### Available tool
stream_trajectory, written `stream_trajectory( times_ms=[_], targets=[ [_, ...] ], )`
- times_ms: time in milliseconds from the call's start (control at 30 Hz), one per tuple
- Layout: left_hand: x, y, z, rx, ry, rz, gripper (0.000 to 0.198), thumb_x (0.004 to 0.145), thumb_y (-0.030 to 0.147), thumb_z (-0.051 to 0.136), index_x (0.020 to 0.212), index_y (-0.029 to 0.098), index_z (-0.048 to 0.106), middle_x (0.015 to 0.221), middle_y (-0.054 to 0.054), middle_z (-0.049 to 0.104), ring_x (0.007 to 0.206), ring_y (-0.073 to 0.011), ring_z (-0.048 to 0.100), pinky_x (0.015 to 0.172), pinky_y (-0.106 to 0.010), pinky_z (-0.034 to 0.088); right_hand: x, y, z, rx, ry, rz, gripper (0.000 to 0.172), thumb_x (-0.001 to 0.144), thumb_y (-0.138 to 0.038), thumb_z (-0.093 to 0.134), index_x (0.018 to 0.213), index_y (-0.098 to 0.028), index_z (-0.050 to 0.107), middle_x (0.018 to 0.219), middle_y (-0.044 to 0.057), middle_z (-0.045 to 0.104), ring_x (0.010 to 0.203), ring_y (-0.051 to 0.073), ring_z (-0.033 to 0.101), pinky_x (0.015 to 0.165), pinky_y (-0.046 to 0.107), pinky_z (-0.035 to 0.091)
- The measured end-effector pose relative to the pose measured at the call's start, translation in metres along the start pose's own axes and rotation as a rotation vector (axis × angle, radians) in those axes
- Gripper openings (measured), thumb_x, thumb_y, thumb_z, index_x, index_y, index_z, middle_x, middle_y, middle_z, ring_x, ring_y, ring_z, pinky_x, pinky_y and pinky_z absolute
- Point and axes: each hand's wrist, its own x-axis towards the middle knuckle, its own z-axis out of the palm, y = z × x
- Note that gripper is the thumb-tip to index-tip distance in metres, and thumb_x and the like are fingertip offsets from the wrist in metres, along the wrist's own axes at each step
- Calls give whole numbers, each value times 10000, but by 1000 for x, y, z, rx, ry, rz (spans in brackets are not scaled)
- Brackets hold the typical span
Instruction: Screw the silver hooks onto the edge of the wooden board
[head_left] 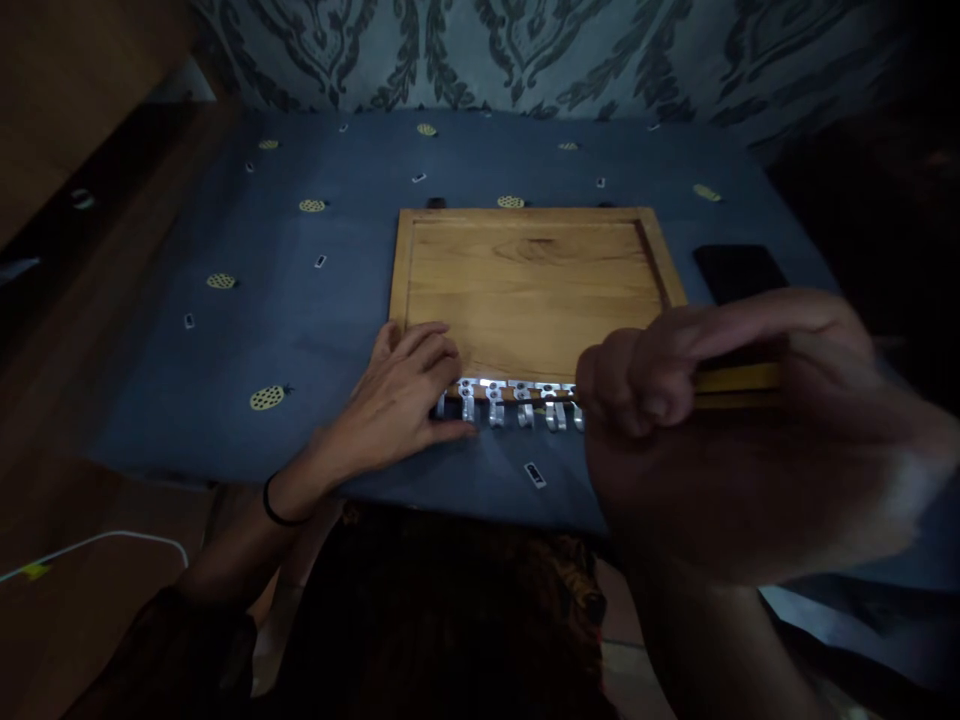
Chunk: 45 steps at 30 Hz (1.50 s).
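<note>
A wooden board (525,310) with a raised rim lies flat on the table. Along its near edge runs a row of several shiny metal hooks (496,408). My left hand (409,390) grips the board's near left corner, fingers bent over the wood and thumb stretched below the leftmost hooks. Closer to the camera, my right hand (720,440) is closed around a screwdriver with a yellow handle (739,380). Its thin dark shaft points left across the hooks; where the tip sits is hard to make out. My right hand hides the right end of the row.
A blue tablecloth (300,340) with pineapple prints covers the table. A flat black object (739,272) lies right of the board. Behind stands a patterned grey backrest or wall covering (465,55). A white cable (112,535) hangs at lower left.
</note>
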Motion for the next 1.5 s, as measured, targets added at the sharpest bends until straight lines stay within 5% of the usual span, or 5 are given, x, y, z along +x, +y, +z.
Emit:
stream_trajectory(
  times_ms=[633, 1200, 1500],
  targets=[
    [0, 3, 1, -11, -24, -40, 508, 803, 559, 800, 1055, 141, 659, 1222, -130, 665, 1378, -378, 473, 1131, -608, 331, 11, 36, 16, -22, 54, 94, 156, 761, -218, 557, 655, -205, 670, 441, -56, 446, 383, 91, 356, 393, 243, 297],
    [0, 2, 1, -42, -27, -36, 502, 833, 578, 759, 1065, 146, 650, 1225, -142, 658, 1387, -378, 459, 1140, -606, 318, 7, 41, 18, -180, -42, 91, 215, 940, -251, 522, 772, -215, 652, 559, -43, 485, 495, 101, 433, 476, 254, 342],
    [-1, 3, 0, -49, -44, -51, 471, 863, 569, 733, 1079, 158, 652, 1257, -142, 656, 1405, -368, 444, 1155, -618, 306, 3, 45, 22, -254, 8, 52, 261, 981, -343, 544, 777, -225, 655, 585, -33, 498, 528, 115, 452, 499, 275, 388]
  ],
)
